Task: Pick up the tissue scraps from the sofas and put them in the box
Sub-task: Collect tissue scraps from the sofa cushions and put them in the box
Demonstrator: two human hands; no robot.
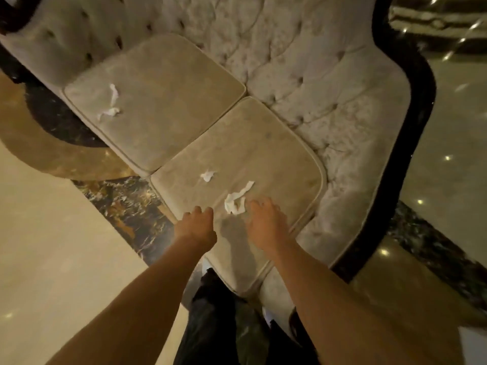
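Observation:
A beige tufted sofa [316, 83] with two seat cushions fills the view. On the near cushion [276, 159] lie a long crumpled white tissue scrap [235, 201] and a smaller scrap [207, 175]. The far cushion [171, 96] carries two more scraps, one a strip [113, 93], the other a crumpled piece [109, 113]. My right hand [264, 222] hovers just right of the long scrap, fingers spread, almost touching it. My left hand [196, 227] is to the left of that scrap, fingers curled, holding nothing that I can see. No box is in view.
The sofa has a dark wooden frame [419, 106]. Glossy marble floor [52, 233] with dark veined bands [126, 204] surrounds it. My dark trousers [210, 320] stand against the cushion's front edge.

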